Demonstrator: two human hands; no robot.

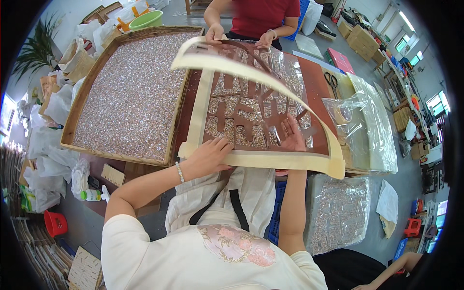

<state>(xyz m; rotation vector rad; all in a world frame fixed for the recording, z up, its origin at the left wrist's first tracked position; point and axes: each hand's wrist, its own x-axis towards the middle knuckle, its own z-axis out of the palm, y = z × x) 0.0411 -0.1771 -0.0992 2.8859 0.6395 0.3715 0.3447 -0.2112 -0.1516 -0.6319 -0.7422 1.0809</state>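
A brown stencil sheet (226,106) with cut-out shapes and a wide cream border (261,158) stands in front of me, its far edge raised and curling. Glittery chips show through its openings. My left hand (209,157) is closed on the near border, left of the middle, fingers on top and thumb at the edge. Behind the near border, my right hand (293,134) is open, palm up with fingers stretched out; the border crosses in front of its wrist. Opposite me, a person in a red top has one hand (214,35) at the raised far edge and the other hand (266,39) nearby.
A wooden tray (67,130) of glittery chips lies on the left. Scissors (331,81), tape (342,116) and clear plastic sheets (374,125) are on the right. A plastic-wrapped chip panel (338,212) sits lower right, near another person's arm (401,268).
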